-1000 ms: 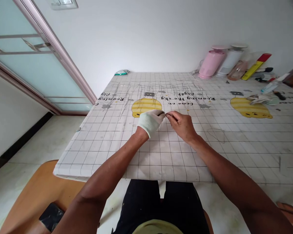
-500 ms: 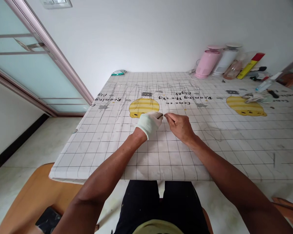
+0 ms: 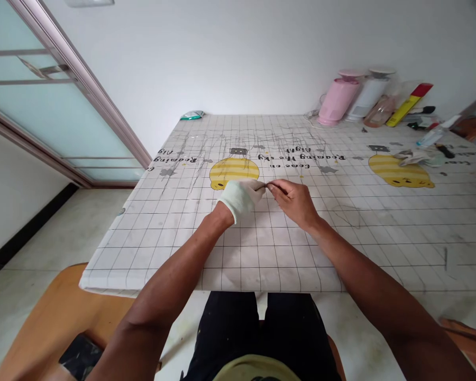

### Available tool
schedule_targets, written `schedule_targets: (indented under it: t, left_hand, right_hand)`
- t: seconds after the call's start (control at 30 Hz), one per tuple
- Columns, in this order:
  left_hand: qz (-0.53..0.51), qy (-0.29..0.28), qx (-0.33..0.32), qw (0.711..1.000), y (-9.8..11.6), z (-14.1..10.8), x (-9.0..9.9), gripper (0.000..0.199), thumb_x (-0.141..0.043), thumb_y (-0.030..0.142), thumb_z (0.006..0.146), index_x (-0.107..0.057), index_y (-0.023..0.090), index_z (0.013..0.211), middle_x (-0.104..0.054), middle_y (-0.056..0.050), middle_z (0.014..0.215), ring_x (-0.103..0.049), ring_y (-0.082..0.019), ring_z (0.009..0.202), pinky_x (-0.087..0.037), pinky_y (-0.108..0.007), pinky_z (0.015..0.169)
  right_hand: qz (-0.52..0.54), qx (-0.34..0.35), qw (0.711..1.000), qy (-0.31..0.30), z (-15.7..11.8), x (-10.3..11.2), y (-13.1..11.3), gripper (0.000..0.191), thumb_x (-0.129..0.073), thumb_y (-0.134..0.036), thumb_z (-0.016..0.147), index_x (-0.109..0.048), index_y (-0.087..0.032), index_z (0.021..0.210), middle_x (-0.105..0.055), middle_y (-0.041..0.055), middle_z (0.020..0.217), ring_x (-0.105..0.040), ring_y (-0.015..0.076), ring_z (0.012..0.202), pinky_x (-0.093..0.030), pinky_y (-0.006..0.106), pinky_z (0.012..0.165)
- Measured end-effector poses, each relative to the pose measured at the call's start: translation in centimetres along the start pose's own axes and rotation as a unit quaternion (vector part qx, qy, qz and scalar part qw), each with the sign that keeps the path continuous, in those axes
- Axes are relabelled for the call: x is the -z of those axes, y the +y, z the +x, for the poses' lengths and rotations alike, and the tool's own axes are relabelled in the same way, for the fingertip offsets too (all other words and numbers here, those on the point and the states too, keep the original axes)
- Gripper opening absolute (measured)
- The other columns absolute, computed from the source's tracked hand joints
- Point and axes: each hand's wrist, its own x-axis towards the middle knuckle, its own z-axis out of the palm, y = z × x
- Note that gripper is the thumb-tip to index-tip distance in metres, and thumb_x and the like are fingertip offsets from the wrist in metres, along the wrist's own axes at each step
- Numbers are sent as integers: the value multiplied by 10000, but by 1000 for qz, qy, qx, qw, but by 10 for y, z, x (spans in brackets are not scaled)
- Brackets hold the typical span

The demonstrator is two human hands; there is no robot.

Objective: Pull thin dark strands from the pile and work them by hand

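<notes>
Left hand [image 3: 243, 197], right hand [image 3: 295, 202] pinched closed, tips now nearer together; grasp unclear.

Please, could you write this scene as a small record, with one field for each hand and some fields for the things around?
left hand: in a pale green-white knit glove, fingertips pinched at a tiny dark item, too small to identify
right hand: bare, fingertips pinched at its other side
surface: white cloth with dark grid lines
back right: pink cylindrical device, white cylindrical device, yellow-and-red long box
back left: green-and-white flat packet
lower left: black flat object on an orange-brown surface
</notes>
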Motion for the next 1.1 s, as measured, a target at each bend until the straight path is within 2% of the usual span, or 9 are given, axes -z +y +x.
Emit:
schedule_targets:
  t: [0.1,0.23,0.33,0.47,0.67,0.8,0.9,1.0,1.1]
  left_hand:
    - [-24,28,24,999,2,0,8,303,-532,298,998,-765,232,816,-723,-13,795,-621,-173,783,-448,-298,717]
    - [-77,28,53,995,5,0,12,299,-530,264,983,-764,225,800,-737,-2,778,-645,-151,758,-482,-280,725]
    - [-161,1,71,984,5,0,12,258,-561,252,971,-772,209,829,-748,-2,774,-677,-132,739,-520,-253,729]
    - [-274,-17,95,957,1,1,14,203,-638,280,966,-789,164,896,-761,-33,805,-688,-121,714,-561,-237,704]
    - [-319,3,112,941,0,1,16,186,-668,282,945,-799,154,911,-766,-44,791,-683,-119,675,-577,-236,664]
    - [-326,26,125,937,0,3,10,181,-668,284,929,-796,159,906,-770,-46,784,-682,-122,653,-564,-232,623]
    - [-338,31,130,932,1,2,8,179,-647,264,926,-791,163,891,-759,-44,767,-667,-121,642,-550,-232,608]
    - [-339,36,134,931,1,2,12,166,-651,251,919,-782,166,863,-749,-48,762,-645,-119,638,-532,-237,603]
    - [-328,22,128,936,-3,2,21,163,-671,250,915,-766,169,809,-725,-49,736,-610,-116,620,-503,-247,585]
  right_hand:
    - [177,-65,981,-47,1,8,-4,371,-708,-560,1005,-793,-218,1122,-752,53,853,-717,221,819,-586,378,809]
    - [318,-111,938,-79,0,14,0,408,-759,-619,953,-808,-224,1041,-794,108,1056,-759,283,1033,-601,491,997]
    - [335,-123,930,-84,-1,12,3,412,-785,-629,931,-822,-226,1008,-795,114,1094,-762,292,1033,-595,523,1019]
    - [340,-125,928,-90,-1,8,2,410,-800,-615,927,-839,-215,1005,-791,110,1079,-761,256,918,-607,518,985]
    - [370,-149,915,-62,-2,5,4,337,-865,-507,897,-823,-205,1040,-754,69,904,-744,230,862,-617,484,953]
    - [330,-151,932,6,-3,0,5,335,-865,-493,878,-810,-197,1023,-746,57,855,-722,215,804,-620,452,901]
    - [227,-124,965,50,-6,-3,4,324,-770,-513,951,-818,-196,1003,-719,41,787,-668,190,716,-603,394,796]
    - [92,-78,991,54,-10,-3,4,378,-640,-531,1036,-827,-203,1055,-670,25,733,-614,184,671,-538,346,668]
    - [-6,-1,1000,19,-13,3,6,381,-547,-490,1091,-822,-228,1113,-677,33,789,-622,193,713,-512,342,672]
